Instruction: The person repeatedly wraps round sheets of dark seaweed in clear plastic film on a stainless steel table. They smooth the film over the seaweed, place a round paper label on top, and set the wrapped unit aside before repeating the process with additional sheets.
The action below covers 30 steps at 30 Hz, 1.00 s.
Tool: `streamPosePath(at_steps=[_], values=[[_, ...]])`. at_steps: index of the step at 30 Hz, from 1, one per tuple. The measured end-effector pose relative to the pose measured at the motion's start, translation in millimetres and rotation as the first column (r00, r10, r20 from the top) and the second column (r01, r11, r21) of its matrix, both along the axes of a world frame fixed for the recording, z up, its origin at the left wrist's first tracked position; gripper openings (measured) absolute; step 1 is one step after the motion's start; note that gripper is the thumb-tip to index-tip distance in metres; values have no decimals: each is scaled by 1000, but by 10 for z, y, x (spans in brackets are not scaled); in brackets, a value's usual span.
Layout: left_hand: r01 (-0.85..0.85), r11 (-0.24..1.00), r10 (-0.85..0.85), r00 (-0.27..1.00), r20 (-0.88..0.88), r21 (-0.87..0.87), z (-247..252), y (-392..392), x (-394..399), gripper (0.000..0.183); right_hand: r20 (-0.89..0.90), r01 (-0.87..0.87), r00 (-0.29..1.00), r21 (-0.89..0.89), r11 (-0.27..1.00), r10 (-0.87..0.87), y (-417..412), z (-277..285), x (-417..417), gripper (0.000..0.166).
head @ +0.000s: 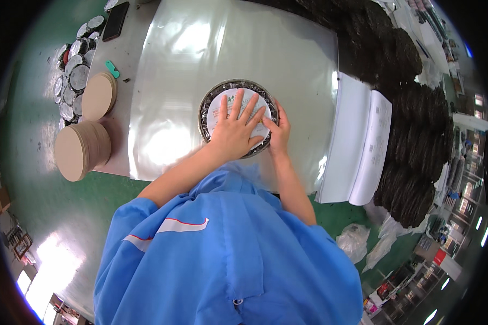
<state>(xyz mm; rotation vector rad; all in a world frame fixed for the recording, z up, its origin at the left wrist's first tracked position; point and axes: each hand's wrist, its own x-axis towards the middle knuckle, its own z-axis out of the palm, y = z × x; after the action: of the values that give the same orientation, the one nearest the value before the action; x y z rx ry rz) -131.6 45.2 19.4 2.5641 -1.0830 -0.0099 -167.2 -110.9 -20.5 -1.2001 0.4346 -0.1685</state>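
A shallow round container with a thin rim lies on a stack of clear plastic film before me. Inside is dark material under crinkled clear wrap, topped by a round white paper label with printing. My left hand lies flat on this label, palm down and fingers spread, covering much of it. Around the container's right side curls my right hand, its thumb over the rim near the label and its fingers along the outer wall. The container's underside is hidden.
Left on the table are brown cardboard discs, a taller disc stack at the edge, a teal cutter and a smartphone. Round wrapped packages lie beyond. To the right are printed white sheets and dark wrinkled sheets.
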Motion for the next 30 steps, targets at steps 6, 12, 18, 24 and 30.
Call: streamPosePath(at_steps=[6,12,18,24,30], values=[[33,997,-33,999,-3,63,-14,62,11,69,26,127,992,-108,986,-125,235,337,-16,58],[173,978,-205,870,-449,-112,256,239,74,61,431,107,852,-699,707,297,508,947,-146,61],[-250,516,-376,793,-479,-820,764,830,268,64,-114,180,981,237,955,-157,-499,332,-490,76],[-390,845,118,804,-583,-367,-306,698,407,62,-160,242,969,474,847,-187,-68,221,-543,86],[-382,822,-42,700,-713,-423,-396,837,500,68,-202,280,958,499,820,-204,-116,60,-474,84]])
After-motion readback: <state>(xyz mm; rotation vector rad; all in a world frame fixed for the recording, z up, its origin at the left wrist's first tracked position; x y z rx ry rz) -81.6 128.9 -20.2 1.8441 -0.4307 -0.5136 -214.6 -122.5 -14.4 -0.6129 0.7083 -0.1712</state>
